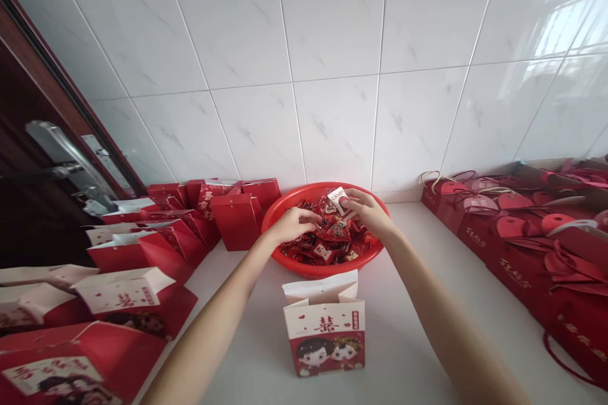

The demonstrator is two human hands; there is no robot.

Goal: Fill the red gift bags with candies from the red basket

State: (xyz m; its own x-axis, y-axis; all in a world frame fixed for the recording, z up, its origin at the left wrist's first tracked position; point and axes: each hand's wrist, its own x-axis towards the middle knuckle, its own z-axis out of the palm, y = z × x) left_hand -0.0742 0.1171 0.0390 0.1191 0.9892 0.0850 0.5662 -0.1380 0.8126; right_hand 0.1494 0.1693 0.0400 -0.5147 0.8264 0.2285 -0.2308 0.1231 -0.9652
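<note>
In the head view, a red plastic basket full of red-wrapped candies stands against the tiled wall. My right hand is closed on a small white and red candy packet marked "CANDY", held just over the pile. On the left side of the basket, my left hand reaches over the candies with its fingers curled together. What those fingertips grip, if anything, is too small to make out. Between my forearms an upright paper gift bag, cream and red with two cartoon faces, has its top open.
Several red and cream gift bags crowd the left side of the white counter. Along the right lies a row of red gift boxes with cords and ribbons. A dark door with a metal handle is at far left.
</note>
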